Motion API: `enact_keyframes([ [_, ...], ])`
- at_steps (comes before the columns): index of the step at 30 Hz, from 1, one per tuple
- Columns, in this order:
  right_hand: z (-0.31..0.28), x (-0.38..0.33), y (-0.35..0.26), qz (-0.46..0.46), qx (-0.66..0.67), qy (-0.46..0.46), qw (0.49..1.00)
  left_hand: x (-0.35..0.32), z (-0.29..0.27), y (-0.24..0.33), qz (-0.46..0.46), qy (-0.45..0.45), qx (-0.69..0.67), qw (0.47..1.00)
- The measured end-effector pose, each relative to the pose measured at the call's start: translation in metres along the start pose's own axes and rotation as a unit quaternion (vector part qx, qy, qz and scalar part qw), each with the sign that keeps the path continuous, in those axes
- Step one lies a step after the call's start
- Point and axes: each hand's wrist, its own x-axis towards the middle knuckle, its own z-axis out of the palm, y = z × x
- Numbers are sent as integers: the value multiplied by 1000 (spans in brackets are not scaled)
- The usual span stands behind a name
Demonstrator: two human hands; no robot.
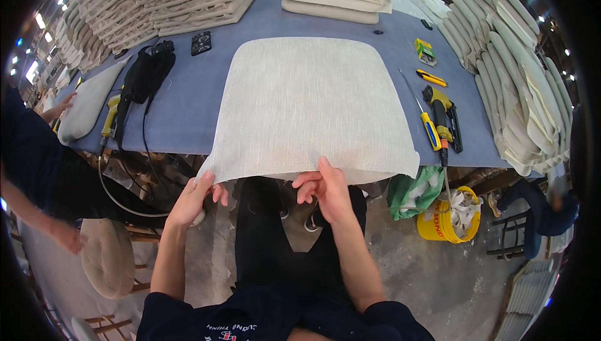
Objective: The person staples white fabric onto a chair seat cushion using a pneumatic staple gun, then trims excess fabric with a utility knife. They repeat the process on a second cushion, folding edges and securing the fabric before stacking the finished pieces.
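Note:
A pale grey, woven-fabric seat cushion (307, 100) lies in front of me, its near edge hanging over the table's front edge. The fabric flares out at its two near corners. At the near left corner, my left hand (194, 200) is closed in a pinch, thumb on top of the fabric. My right hand (327, 194) is right of the middle of the near edge. Its thumb lies over the fabric and its curled fingers meet the edge from below. What lies under the cushion is hidden.
Right of the cushion lie a screwdriver (431, 131), a staple gun (442, 114), a yellow cutter (432, 78) and a small box (425, 52). Cushion stacks (194, 3) line the blue table (194, 97). A yellow bucket (438, 225) stands below. A co-worker's hand (59, 108) touches another cushion.

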Motion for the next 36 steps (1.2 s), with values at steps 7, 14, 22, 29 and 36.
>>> enact_keyframes([
  [7,17,7,58,-81,-83,201,973,-10,-25,23,9,-38,174,984],
  [14,9,14,80,-134,-104,229,958,90,19,135,230,60,445,863],
  [22,15,20,82,-115,-135,196,964,420,52,123,219,42,524,822],
  [29,-5,11,75,-115,-111,195,968,435,95,149,84,-42,554,827],
  [36,11,16,76,-115,-42,208,970,444,93,129,86,17,571,817],
])
